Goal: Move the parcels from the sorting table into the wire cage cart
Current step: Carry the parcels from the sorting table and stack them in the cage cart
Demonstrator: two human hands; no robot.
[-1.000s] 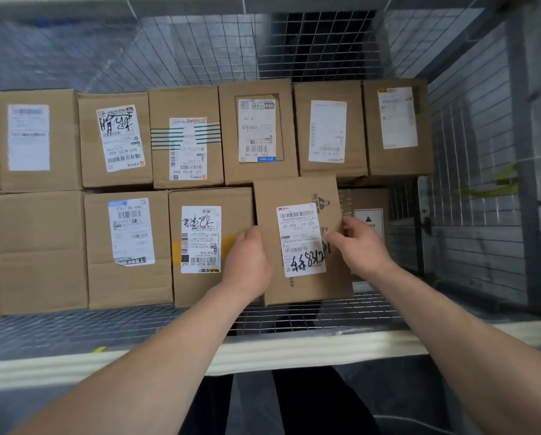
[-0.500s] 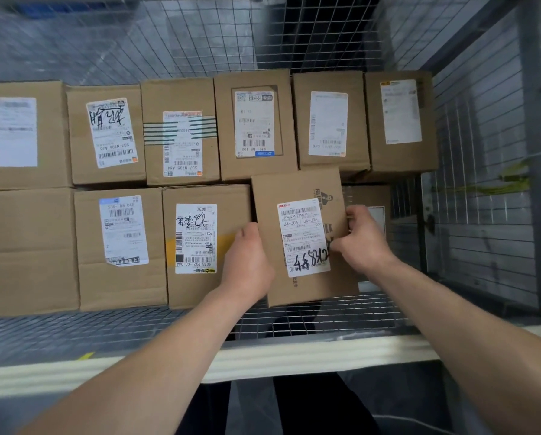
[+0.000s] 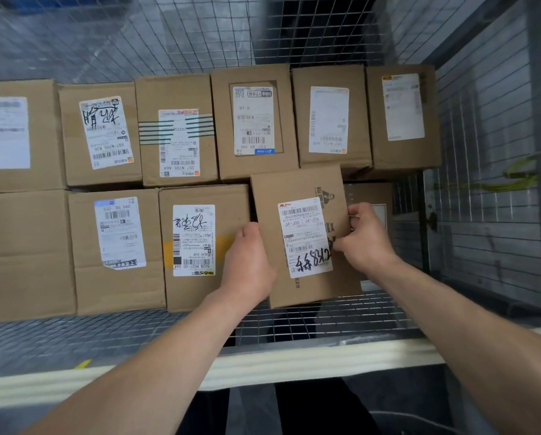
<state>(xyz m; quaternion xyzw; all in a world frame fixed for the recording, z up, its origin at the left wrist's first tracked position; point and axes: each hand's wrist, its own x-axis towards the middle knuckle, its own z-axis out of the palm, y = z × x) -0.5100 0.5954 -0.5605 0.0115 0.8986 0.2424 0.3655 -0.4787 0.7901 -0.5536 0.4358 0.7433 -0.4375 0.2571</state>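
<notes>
I look down into the wire cage cart (image 3: 482, 152), where cardboard parcels lie packed in two rows. A brown parcel with a white label and black handwriting (image 3: 300, 240) sits at the right end of the near row, slightly tilted. My left hand (image 3: 247, 262) grips its left edge, the fingers hidden down the gap beside the neighbouring parcel (image 3: 200, 243). My right hand (image 3: 363, 237) grips its right edge, thumb on the top face. A lower parcel (image 3: 376, 199) shows partly beyond my right hand.
The far row holds several labelled boxes, such as one with green stripes (image 3: 178, 133). Mesh walls close the back and right side. A cream padded rail (image 3: 294, 362) runs along the near edge, with bare mesh floor (image 3: 59, 340) in front of the boxes.
The held parcel has settled slightly deeper against the far row, and my right hand has curled tighter over its right edge. The view has shifted a little.
</notes>
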